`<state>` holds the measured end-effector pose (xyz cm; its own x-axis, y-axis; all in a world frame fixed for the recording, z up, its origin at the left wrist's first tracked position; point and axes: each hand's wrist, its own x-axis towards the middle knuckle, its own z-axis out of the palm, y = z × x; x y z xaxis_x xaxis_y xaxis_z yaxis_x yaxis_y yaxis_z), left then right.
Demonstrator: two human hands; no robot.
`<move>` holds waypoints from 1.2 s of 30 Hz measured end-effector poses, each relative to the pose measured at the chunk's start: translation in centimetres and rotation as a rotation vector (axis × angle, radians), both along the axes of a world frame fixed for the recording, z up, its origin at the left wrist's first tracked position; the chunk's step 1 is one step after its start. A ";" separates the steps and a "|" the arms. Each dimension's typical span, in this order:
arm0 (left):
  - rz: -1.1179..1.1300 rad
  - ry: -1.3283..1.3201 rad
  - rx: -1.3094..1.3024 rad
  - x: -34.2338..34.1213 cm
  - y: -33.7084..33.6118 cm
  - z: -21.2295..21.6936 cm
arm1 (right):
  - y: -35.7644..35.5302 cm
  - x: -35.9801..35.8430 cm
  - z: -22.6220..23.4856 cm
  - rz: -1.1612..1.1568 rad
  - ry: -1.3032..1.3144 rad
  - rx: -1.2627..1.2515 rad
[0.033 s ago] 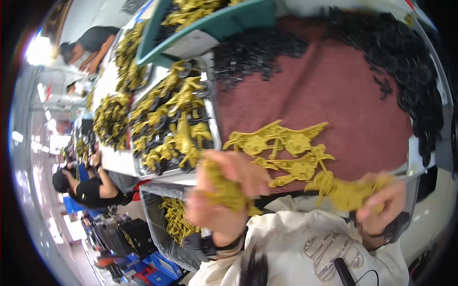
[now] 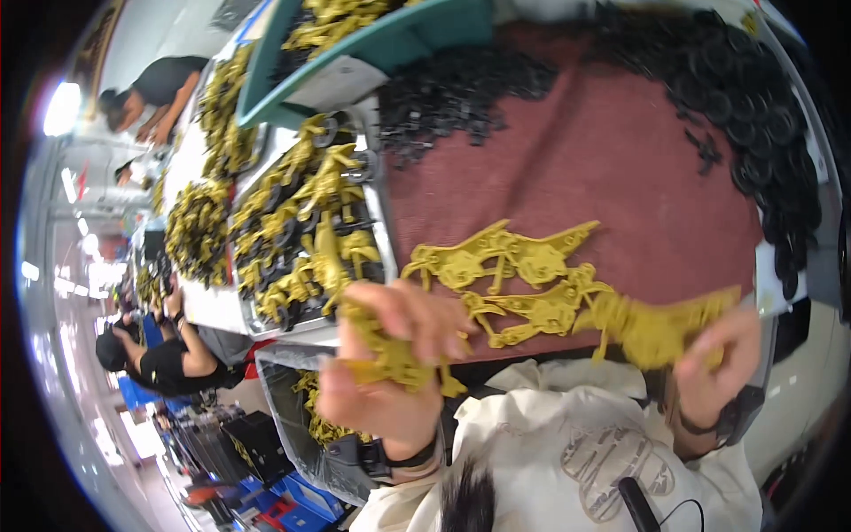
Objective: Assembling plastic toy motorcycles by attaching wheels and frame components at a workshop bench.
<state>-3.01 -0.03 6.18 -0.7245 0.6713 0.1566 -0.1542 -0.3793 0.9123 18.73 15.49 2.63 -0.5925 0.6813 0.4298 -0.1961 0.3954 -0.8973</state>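
Note:
My left hand (image 2: 386,359) is closed around some yellow moulded plastic parts (image 2: 390,355); its fingers hide part of them and I cannot tell how many there are. At the table's near right edge, my right hand (image 2: 716,363) pinches the end of a yellow plastic toy motorbike half (image 2: 651,328), blurred a little. Between the hands, two more yellow halves lie flat on the dark red cloth (image 2: 567,177): a farther one (image 2: 501,257) and a nearer one (image 2: 532,315), their inner sides facing up.
Black wheels (image 2: 753,115) are heaped at the far right, small black parts (image 2: 461,89) at the back. On the left stands a tray of yellow-and-black toy motorbikes (image 2: 306,230), a green bin (image 2: 390,44) behind it. A lined bin (image 2: 288,390) of yellow parts sits below. Co-workers (image 2: 182,359) are farther left.
My right hand has raised its yellow half slightly. The left hand has shifted a little left with its parts. The whole view has moved slightly.

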 end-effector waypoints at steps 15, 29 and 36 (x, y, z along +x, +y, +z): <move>0.066 0.169 0.042 1.6 3.1 -1.1 | 2.5 -1.3 -1.4 -0.265 -0.241 -0.272; -0.480 0.176 0.039 4.2 4.6 -2.4 | 2.4 -2.3 1.4 -0.093 -0.261 0.021; -0.355 0.461 -0.183 3.0 4.0 -2.1 | 2.5 -0.2 0.8 -0.029 -0.256 -0.449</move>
<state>-0.02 3.95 4.07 -0.3364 0.9051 0.2600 0.1843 -0.2075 0.9607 18.51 17.98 3.43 -0.6184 0.7832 -0.0653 0.0570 -0.0382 -0.9976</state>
